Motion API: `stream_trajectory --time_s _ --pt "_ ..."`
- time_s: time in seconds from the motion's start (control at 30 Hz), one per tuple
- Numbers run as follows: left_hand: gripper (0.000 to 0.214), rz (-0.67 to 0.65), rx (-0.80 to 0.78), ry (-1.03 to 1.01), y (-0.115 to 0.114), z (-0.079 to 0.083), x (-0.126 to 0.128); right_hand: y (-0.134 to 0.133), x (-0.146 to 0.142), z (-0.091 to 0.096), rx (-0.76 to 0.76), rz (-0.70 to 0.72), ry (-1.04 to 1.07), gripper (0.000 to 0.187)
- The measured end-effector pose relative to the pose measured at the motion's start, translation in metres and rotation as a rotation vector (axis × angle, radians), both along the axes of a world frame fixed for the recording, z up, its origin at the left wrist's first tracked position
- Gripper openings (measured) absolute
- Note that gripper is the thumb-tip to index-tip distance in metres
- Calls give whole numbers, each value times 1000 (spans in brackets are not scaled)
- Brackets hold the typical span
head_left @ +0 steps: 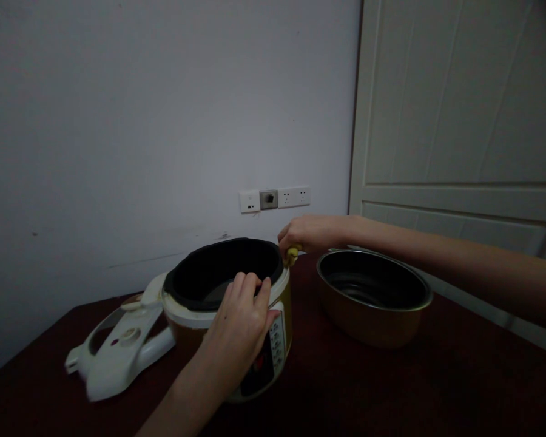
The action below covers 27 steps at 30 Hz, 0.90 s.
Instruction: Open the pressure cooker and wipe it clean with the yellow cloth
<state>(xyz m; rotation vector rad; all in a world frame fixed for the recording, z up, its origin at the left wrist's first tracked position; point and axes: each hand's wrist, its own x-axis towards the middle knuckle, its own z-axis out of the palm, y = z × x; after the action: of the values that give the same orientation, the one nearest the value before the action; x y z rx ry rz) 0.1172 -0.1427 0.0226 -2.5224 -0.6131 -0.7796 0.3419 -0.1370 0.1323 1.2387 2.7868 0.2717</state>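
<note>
In the head view, the cooker (pixel 188 315) stands upright on the dark red surface (pixel 327 388), its top uncovered, with a black interior and a greyish patch low inside; whether anything else lies in it is too dark to tell. The left hand (pixel 243 318) pinches its front rim, fingers over the edge and thumb outside, covering part of the wall and the control panel (pixel 277 340). At the rim's right side the right hand (pixel 307 232) is closed around a yellow cloth (pixel 291 257), of which only a small bunch shows. Right of the cooker, apart from it, sits a pot (pixel 373 325) with a brown wall, a shiny rim and a dark inside catching faint curved reflections; the right forearm hides part of its far edge. The white lid (pixel 111 370) lies left of the cooker, slightly blurred, and whether the two are joined cannot be made out.
</note>
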Motion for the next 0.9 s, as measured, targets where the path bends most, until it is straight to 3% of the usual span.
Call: stream_trajectory --time_s 0.3,0.57,0.9 --pt "38 -4 8 -4 1 -1 0 -4 1 -1 -102 -28 69 32" --pt "38 8 -19 4 -1 1 0 -11 -6 2 -181 160 188 33" --pt "36 -6 -21 9 -2 1 -1 -7 -7 10 50 1 -38 32"
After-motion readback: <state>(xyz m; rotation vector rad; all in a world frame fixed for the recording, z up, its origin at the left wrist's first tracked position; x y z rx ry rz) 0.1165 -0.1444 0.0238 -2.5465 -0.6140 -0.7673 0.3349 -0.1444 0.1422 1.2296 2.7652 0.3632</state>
